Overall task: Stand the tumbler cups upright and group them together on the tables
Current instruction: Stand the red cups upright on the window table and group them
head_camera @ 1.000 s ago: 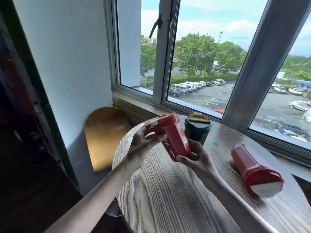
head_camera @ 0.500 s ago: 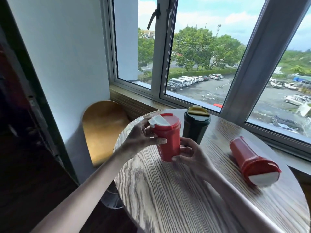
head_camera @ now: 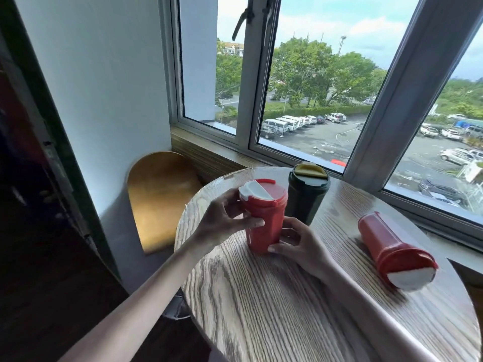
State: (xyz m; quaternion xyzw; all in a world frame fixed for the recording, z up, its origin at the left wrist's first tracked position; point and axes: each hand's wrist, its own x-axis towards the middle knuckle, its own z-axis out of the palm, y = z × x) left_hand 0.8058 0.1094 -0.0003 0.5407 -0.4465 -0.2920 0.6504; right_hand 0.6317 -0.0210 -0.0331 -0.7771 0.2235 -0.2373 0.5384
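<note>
A red tumbler (head_camera: 265, 218) with a red and white lid stands upright on the round wooden table (head_camera: 274, 309). My left hand (head_camera: 222, 220) grips its upper left side and my right hand (head_camera: 295, 239) holds its lower right side near the base. Just behind it, a dark green tumbler (head_camera: 308, 194) with a yellow lid flap stands upright, close to the red one. A second red tumbler (head_camera: 386, 246) lies on its side at the table's right, its white lid end pointing toward me.
A wooden chair back (head_camera: 159, 194) stands left of the table against the white wall. The window sill (head_camera: 214, 155) and window frame run close behind the table. The table's edge curves near both forearms.
The red tumbler was tilted in the air between both hands; now it stands upright on the table beside the green tumbler, both hands still on it.
</note>
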